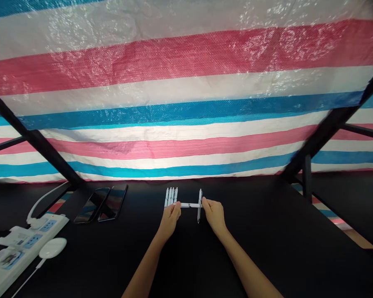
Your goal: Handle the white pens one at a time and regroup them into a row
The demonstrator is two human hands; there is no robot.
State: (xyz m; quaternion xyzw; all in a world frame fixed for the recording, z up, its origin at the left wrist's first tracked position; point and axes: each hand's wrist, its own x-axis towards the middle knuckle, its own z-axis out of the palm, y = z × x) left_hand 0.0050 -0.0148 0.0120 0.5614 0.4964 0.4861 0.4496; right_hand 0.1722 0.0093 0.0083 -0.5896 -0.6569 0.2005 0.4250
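Holding one white pen (pixel 189 205) sideways between them, the two hands meet over a black table (pixel 205 256). The left hand (pixel 170 216) pinches the left end of this pen with its fingertips, and the right hand (pixel 214 212) pinches the right end, so the pen lies level from one grip to the other. Both grips are narrow, closed on the pen.

Just behind the left grip, a small row of white pens (pixel 170 195) lies on the table, side by side and pointing away from the person. It touches or nearly touches the left fingers; which one is hard to tell. Just beside the right grip, on its inner side, a single pen (pixel 199 205) lies pointing away too, and the held pen crosses it.

Far to the left of the grips, two dark phones (pixel 102 203) lie next to each other. Further left and nearer to the person are a white power strip (pixel 15 248) and a round white charger (pixel 52 247). Behind everything hangs a striped sheet (pixel 186 103) in red, white and blue.
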